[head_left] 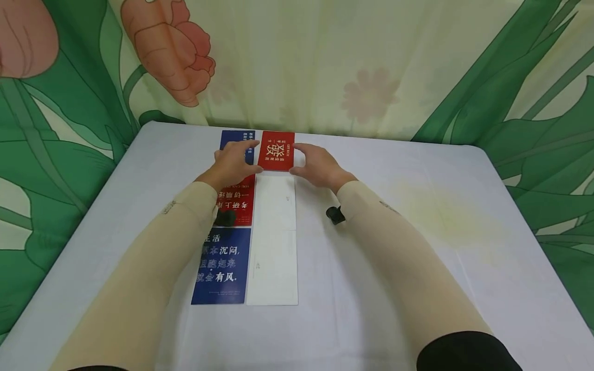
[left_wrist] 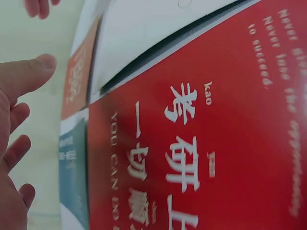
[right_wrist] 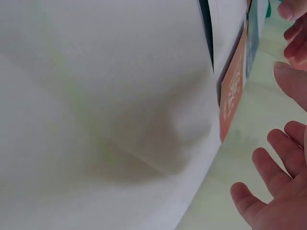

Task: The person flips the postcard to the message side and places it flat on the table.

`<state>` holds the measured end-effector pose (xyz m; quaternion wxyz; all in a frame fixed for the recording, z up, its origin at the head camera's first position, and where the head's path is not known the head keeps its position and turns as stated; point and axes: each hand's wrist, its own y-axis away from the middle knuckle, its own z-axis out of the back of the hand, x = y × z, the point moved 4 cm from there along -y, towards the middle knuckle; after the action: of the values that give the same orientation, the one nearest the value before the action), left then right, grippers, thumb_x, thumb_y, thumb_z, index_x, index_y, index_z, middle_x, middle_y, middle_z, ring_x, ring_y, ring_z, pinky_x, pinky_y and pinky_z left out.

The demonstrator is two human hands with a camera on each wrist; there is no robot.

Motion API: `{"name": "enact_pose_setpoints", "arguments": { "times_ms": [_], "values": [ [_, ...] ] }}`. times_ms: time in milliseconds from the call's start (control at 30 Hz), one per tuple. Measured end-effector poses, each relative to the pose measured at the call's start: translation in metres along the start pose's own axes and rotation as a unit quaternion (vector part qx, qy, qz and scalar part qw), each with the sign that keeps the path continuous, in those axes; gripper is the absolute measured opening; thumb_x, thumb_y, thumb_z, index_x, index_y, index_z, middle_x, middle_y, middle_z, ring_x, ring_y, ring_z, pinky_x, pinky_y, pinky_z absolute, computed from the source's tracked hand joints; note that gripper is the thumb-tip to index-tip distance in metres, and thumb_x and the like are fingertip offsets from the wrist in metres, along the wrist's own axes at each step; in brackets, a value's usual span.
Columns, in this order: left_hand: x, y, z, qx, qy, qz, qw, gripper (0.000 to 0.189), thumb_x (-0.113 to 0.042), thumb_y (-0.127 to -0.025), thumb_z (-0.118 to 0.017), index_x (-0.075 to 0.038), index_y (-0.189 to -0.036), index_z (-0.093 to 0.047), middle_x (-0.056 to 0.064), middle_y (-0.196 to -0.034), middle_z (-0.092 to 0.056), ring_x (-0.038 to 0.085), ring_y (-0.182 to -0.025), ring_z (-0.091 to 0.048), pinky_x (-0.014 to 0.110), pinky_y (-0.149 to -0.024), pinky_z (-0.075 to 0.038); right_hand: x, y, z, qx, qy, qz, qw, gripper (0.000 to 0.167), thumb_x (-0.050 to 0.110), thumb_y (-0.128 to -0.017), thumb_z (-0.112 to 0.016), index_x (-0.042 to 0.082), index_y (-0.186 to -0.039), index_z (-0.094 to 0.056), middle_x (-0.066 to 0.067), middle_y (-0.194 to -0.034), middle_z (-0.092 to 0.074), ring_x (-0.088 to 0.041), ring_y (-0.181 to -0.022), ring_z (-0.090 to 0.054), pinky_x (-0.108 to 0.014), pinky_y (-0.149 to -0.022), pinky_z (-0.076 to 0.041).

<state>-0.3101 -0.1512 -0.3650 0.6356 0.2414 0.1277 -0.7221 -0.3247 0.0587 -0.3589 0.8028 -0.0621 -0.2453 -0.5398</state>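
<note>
At the table's far edge lies a red card [head_left: 276, 151] with white Chinese characters, between my two hands. My left hand [head_left: 232, 164] has thumb and forefinger spread at its left edge, over part of a blue card [head_left: 231, 136]. At the right edge, my right hand [head_left: 316, 165] spreads its thumb and forefinger the same way. The left wrist view shows the left hand [left_wrist: 12, 91] with fingers apart, beyond a larger red card [left_wrist: 230, 124]. In the right wrist view the right hand [right_wrist: 280, 191] has loosely extended fingers and nothing in its palm.
Two white cards [head_left: 275, 201] run toward the front of the white-covered table [head_left: 394, 268]. Left of them, a blue card with white text [head_left: 223, 268] lies nearest me, below the larger red card. A flowered curtain [head_left: 301, 62] hangs behind the table.
</note>
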Motion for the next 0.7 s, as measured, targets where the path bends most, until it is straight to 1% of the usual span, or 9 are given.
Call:
{"name": "enact_pose_setpoints", "arguments": {
  "times_ms": [167,367,567,633,700],
  "values": [
    [-0.002,-0.007,-0.011,0.030,-0.004,0.008,0.9995,0.082,-0.032,-0.090,-0.075,-0.020,-0.158,-0.032,0.018,-0.156,-0.034,0.035,-0.144,-0.023,0.060,-0.110,-0.023,-0.002,-0.007,-0.004,0.011,0.007,-0.007,0.9999,0.074,0.033,-0.095,-0.069,0.012,-0.157,-0.034,-0.007,-0.158,-0.037,-0.027,-0.146,-0.029,-0.042,-0.118,-0.025],
    [-0.006,-0.014,-0.016,0.038,-0.005,0.012,0.9992,0.080,-0.034,-0.089,-0.076,-0.022,-0.157,-0.035,0.017,-0.156,-0.034,0.034,-0.143,-0.024,0.058,-0.108,-0.024,-0.004,-0.013,-0.012,0.019,-0.001,-0.022,0.9996,0.077,0.034,-0.094,-0.071,0.014,-0.157,-0.033,-0.007,-0.158,-0.036,-0.028,-0.146,-0.029,-0.045,-0.117,-0.027],
    [-0.001,-0.022,-0.020,0.055,-0.006,0.035,0.9979,0.083,-0.037,-0.088,-0.077,-0.022,-0.158,-0.034,0.018,-0.156,-0.033,0.036,-0.141,-0.025,0.061,-0.108,-0.026,-0.008,-0.021,-0.017,0.026,-0.009,-0.026,0.9993,0.080,0.035,-0.093,-0.072,0.012,-0.158,-0.031,-0.009,-0.158,-0.036,-0.029,-0.145,-0.030,-0.045,-0.117,-0.027],
    [0.001,-0.024,-0.022,0.060,-0.009,0.037,0.9974,0.084,-0.038,-0.088,-0.077,-0.021,-0.158,-0.034,0.018,-0.155,-0.033,0.037,-0.142,-0.025,0.061,-0.109,-0.025,-0.009,-0.023,-0.019,0.035,-0.011,-0.032,0.9988,0.080,0.036,-0.093,-0.071,0.012,-0.158,-0.031,-0.009,-0.157,-0.037,-0.029,-0.144,-0.031,-0.045,-0.116,-0.028],
    [0.003,-0.026,-0.025,0.065,-0.022,0.034,0.9971,0.082,-0.039,-0.089,-0.076,-0.020,-0.157,-0.034,0.019,-0.154,-0.035,0.037,-0.141,-0.025,0.061,-0.109,-0.024,-0.011,-0.024,-0.021,0.046,-0.008,-0.039,0.9982,0.079,0.036,-0.093,-0.070,0.012,-0.157,-0.031,-0.009,-0.157,-0.038,-0.029,-0.144,-0.032,-0.045,-0.116,-0.029]
  ]
}}
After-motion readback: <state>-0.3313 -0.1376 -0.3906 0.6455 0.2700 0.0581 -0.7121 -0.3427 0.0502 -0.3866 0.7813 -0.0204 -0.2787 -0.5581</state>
